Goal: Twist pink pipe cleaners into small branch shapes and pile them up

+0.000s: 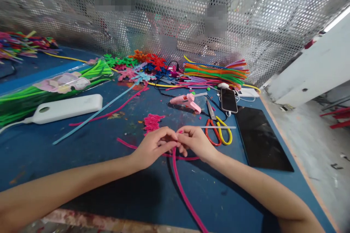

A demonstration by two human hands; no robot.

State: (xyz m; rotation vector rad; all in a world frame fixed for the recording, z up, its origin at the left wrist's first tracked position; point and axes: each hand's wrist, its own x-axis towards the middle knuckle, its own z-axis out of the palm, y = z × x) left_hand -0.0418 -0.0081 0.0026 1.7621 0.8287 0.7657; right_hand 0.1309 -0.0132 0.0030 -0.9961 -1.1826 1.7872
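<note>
A long magenta pipe cleaner (pixel 179 182) hangs from my fingertips and curves down past the front of the table. My left hand (pixel 155 145) pinches it near its upper end. Close against that, my right hand (pixel 195 142) is also closed on the pipe cleaner, thumb and fingers meeting the left ones. The end between the fingers is mostly hidden. Behind my left hand lies a zigzag-bent magenta piece (pixel 152 122). Another magenta pipe cleaner (pixel 125 143) lies flat on the table beneath both hands.
Red-and-yellow scissors (pixel 216 127) and a pink glue gun (pixel 186 102) lie beyond my right hand. A phone (pixel 229 100) and black panel (pixel 264 138) are at the right. Pipe cleaner bundles (pixel 216 72), snowflake shapes (pixel 143 76) and a white power strip (pixel 68 108) lie behind and left.
</note>
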